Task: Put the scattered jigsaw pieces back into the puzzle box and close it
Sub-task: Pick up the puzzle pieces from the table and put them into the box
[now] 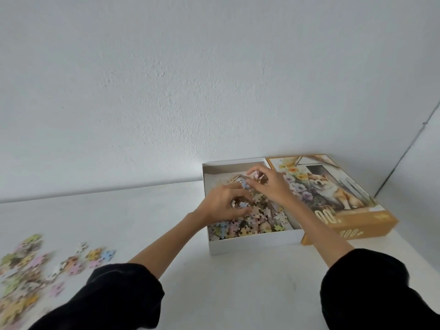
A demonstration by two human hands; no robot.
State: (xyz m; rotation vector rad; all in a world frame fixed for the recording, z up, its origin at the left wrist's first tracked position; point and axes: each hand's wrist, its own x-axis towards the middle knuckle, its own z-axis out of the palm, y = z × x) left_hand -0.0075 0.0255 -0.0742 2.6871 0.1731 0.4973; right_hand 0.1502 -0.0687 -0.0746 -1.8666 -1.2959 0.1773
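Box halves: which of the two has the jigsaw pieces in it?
The white base, on the left: it lies open with loose pieces inside. The orange lid beside it, on its right, lies printed side up and holds none.

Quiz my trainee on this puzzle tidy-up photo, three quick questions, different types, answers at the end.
1. True or false: loose pieces lie on the table left of the box.
2. Where is the lid? A on the box; B beside the box, to its right; C on the floor.
3. What do the left hand and right hand grip over the box?
Key: 1 true; 2 B; 3 jigsaw pieces.
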